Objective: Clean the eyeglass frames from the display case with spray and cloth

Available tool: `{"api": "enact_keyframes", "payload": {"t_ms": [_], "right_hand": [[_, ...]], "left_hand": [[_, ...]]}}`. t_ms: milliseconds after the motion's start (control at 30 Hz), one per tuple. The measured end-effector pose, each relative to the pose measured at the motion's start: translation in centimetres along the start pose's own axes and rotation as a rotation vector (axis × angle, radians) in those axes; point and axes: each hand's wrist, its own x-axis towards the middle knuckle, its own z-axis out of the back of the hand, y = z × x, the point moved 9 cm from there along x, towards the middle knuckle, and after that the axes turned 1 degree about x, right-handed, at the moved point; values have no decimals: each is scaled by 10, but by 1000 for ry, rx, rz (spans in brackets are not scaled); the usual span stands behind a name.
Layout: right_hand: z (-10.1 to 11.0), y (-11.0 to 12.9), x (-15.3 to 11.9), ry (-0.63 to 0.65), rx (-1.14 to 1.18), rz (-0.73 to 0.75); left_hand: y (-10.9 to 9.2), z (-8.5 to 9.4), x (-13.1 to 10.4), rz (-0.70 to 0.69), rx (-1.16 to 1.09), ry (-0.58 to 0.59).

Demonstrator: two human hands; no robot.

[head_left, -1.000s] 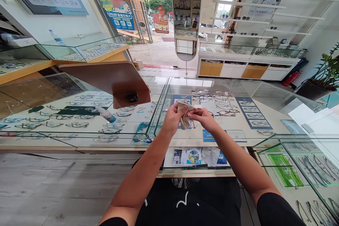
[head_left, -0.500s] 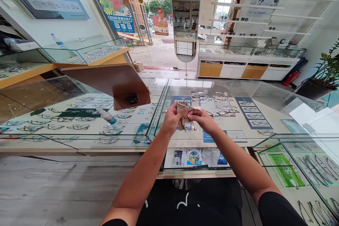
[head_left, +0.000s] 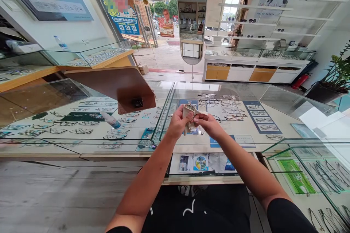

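Observation:
A beige cloth (head_left: 186,110) is bunched between my two hands above the glass counter. My left hand (head_left: 176,122) is closed, its thumb pressing on the cloth's near side. Opposite it, my right hand (head_left: 207,122) pinches the cloth's right part with bent fingers. A thin-rimmed pair of glasses (head_left: 201,131) shows just below the fingers, partly wrapped in the cloth; most of its frame is hidden. Under the hands, through the glass, several eyeglass frames (head_left: 232,116) lie in rows on the display floor.
A brown board (head_left: 109,80) and a small bottle (head_left: 111,120) rest on the counter to the left. An oval mirror (head_left: 192,18) stands beyond it. Below the hands is a shelf with printed packets (head_left: 201,162). Another glass case (head_left: 308,167) adjoins at the right.
Both hands stay in nearly the same place. The cloth's folds have shifted slightly, and a bit more of it sticks out over the right fingers.

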Motion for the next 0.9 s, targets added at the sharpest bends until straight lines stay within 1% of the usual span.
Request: {"api": "enact_keyframes", "payload": {"t_ms": [100,200,267,300,400,467,533,600,667,700,767,900], "right_hand": [[-4,-6,0,-1,-10,-8],[-3,-6,0,-9,-25,-12],[-1,-2,0,-7,-32,-2],[1,1,0,-9,-36,8],[5,6,0,-23,-37,33],[4,3,0,-26,-23,31],[-1,-2,1,-14,-14,16],[-5,-8,1,0,-15,-1],[-6,-10,1,5,-9,-7],[-5,-9,1,4,-2,-4],[-1,-5,1,-5,6,12],[6,1,0,-38,14,25]], "left_hand": [[-1,4,1,-66,-7,-100],[6,13,5,-58,-4,-148],[9,18,8,-43,-2,-130],[9,18,8,-36,-8,-103],[9,9,6,4,-42,16],[9,3,4,26,-44,42],[9,4,4,14,-40,-18],[10,10,5,-11,-50,-112],[12,16,7,-22,-64,-158],[14,18,8,-15,-69,-152],[15,17,10,7,-83,-97],[13,8,7,35,-86,37]]}}
